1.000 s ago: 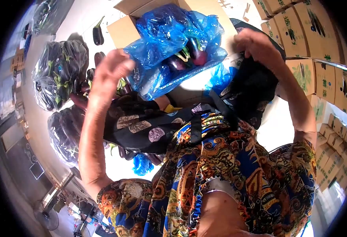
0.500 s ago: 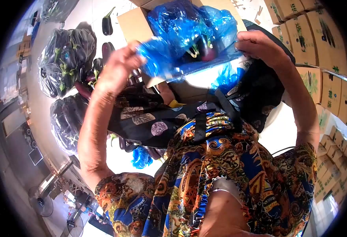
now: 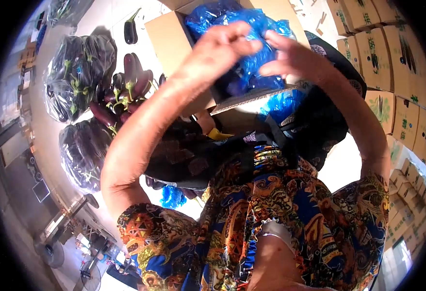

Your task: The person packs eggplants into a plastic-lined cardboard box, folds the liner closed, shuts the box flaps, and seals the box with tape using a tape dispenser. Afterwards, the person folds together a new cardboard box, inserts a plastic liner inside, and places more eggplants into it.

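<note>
My left hand (image 3: 222,46) is over the open cardboard box (image 3: 167,41), with thumb and fingers apart. Facing it from the other side is my right hand (image 3: 293,58), its thumb spread away from its fingers. Between and beneath both hands lies a crumpled blue plastic bag (image 3: 252,72), folded inward over what is in the box. Neither hand visibly grips the film. The eggplants that showed inside the bag are now covered, and only a dark shape shows through the plastic.
Loose eggplants (image 3: 134,72) lie on the floor left of the box, with one eggplant (image 3: 131,30) apart. Clear bags of eggplants (image 3: 79,77) stand farther left. Printed cartons (image 3: 368,48) are stacked at right. Blue plastic pieces (image 3: 173,196) lie near my legs.
Both hands have moved inward from the bag's outer edges and let go of them. The blue film has come over the eggplants, hiding them. My left arm has swung right.
</note>
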`<state>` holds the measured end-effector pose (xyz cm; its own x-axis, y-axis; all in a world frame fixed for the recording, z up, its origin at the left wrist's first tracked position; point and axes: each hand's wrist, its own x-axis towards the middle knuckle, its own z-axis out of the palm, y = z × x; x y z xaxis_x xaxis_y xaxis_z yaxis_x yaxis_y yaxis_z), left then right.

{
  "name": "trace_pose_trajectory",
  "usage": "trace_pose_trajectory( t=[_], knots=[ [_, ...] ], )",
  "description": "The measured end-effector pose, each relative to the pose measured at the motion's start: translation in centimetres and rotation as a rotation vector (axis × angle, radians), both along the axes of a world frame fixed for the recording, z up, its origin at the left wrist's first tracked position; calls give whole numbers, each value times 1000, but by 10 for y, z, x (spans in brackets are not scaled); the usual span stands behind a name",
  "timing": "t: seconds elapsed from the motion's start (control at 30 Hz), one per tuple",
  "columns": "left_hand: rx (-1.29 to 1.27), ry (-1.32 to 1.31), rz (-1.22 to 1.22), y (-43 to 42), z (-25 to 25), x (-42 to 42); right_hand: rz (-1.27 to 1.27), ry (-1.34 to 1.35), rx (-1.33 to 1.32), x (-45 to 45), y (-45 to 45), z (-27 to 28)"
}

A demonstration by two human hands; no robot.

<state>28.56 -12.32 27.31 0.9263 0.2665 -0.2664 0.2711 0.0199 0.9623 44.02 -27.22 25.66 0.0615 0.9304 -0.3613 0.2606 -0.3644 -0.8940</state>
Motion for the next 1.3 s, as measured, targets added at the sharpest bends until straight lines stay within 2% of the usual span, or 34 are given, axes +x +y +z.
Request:
trace_pose_trajectory(
  t=[0.03, 0.07, 0.1, 0.13, 0.17, 0.2, 0.23, 0.27, 0.37, 0.4, 0.47, 0.5, 0.6, 0.67, 0.7, 0.73, 0.77, 0.8, 0.83, 0.87, 0.9, 0.93, 0.97, 1.0, 1.07, 1.1, 1.13, 1.17, 1.27, 1.3],
  knots=[
    [81, 9, -126, -5, -3, 7, -30, -83, -42, -9, 3, -5],
    [164, 14, -253, -7, -3, 13, -34, -22, -24, -11, 2, -7],
    [383, -14, -291, -10, 7, 16, -38, 39, -8, -14, 1, -9],
    [699, -215, -293, -8, 17, 18, -84, 101, -1, -18, -3, -27],
    [785, -275, -214, 0, 18, 23, -72, 47, -16, -16, -11, -38],
    [868, -334, -125, 7, 18, 28, -81, -8, 201, -20, -14, -38],
    [758, -274, -115, 12, 21, 30, -52, -84, 196, -18, -20, -34],
    [833, -174, -174, 19, 14, 36, -22, -159, 193, -15, -22, -27],
    [1103, -183, -330, 11, -30, 54, 68, -283, 418, -10, -24, -65],
    [1234, -177, -397, 10, -44, 59, 25, -327, 450, -12, -25, -62],
    [1187, -133, -442, 8, -69, 69, -60, -410, 508, -19, -32, -50],
    [1170, -123, -411, 13, -73, 69, -20, -456, 521, -16, -32, -46],
    [1139, -142, -284, 45, -79, 60, -228, -474, 801, -7, -36, -73],
    [942, -119, -129, 72, -72, 43, -188, -347, 565, 5, -33, -73],
    [819, 5, -160, 80, -62, 34, -174, -296, 444, 10, -32, -73],
    [694, 126, -190, 83, -53, 26, -187, -405, 477, 11, -29, -62],
    [785, 67, -195, 80, -59, 15, -157, -513, 421, 13, -25, -53],
    [766, 95, -164, 70, -61, 6, -128, -621, 361, 14, -22, -45],
    [612, 142, -145, 61, -62, 0, -95, -731, 297, 14, -20, -42],
    [457, 185, -125, 50, -62, -5, -91, -699, 332, 15, -16, -45],
    [313, 212, 6, 32, -60, -8, -87, -667, 365, 20, -11, -51],
    [168, 271, -135, 31, -63, -3, -84, -636, 397, 26, -4, -56],
    [82, 275, -100, 21, -64, -3, -46, -717, 386, 32, 3, -59],
    [-3, 277, -64, 5, -55, 2, -89, -731, 549, 35, 10, -63],
    [362, 184, -166, -8, -68, 12, -178, -746, 880, 38, 27, -75],
    [391, 117, -105, -22, -66, 17, -128, -773, 590, 37, 49, -78],
    [569, 1, -106, -28, -78, 23, -73, -790, 302, 34, 72, -78],
    [654, 20, -96, -36, -89, 29, -82, -754, 178, 31, 87, -76],
    [891, 2, -117, -51, -100, 42, -92, -644, 48, 31, 110, -69],
    [958, -51, -123, -52, -98, 44, -58, -690, 83, 27, 111, -63]
  ],
)
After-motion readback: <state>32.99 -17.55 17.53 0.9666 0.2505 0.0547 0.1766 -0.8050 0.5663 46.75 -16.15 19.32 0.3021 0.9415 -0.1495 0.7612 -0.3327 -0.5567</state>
